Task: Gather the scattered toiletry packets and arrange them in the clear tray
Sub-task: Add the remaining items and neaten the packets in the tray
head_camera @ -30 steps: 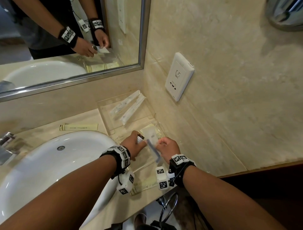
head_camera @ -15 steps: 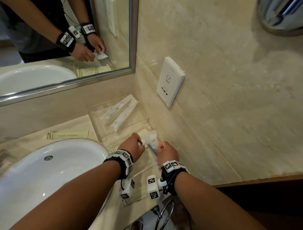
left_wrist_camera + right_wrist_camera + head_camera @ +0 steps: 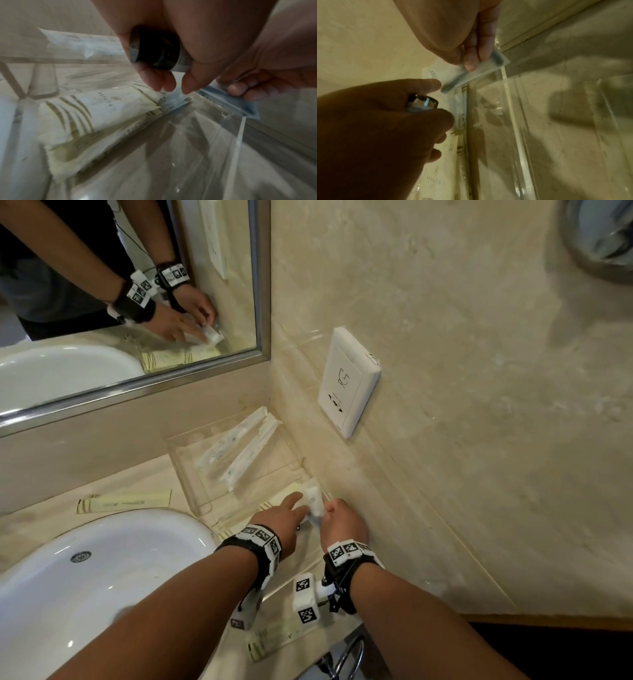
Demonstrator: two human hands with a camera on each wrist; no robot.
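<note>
My right hand point(image 3: 344, 525) pinched a thin packet point(image 3: 476, 71) at lower centre; my left hand point(image 3: 279, 522) gripped a small bottle point(image 3: 154, 54). Over the clear tray point(image 3: 191, 491), either could slip from my crowded fingers.

Both hands point(image 3: 310, 523) curled, gripping.

A small translucent packet point(image 3: 476, 71) hangs tilted above the clear tray point(image 3: 191, 474) holding cream sachets point(image 3: 89, 119).

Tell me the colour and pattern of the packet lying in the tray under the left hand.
Pale cream-yellow packet with olive-brown diagonal stripes; clearest in the left wrist view.
</note>
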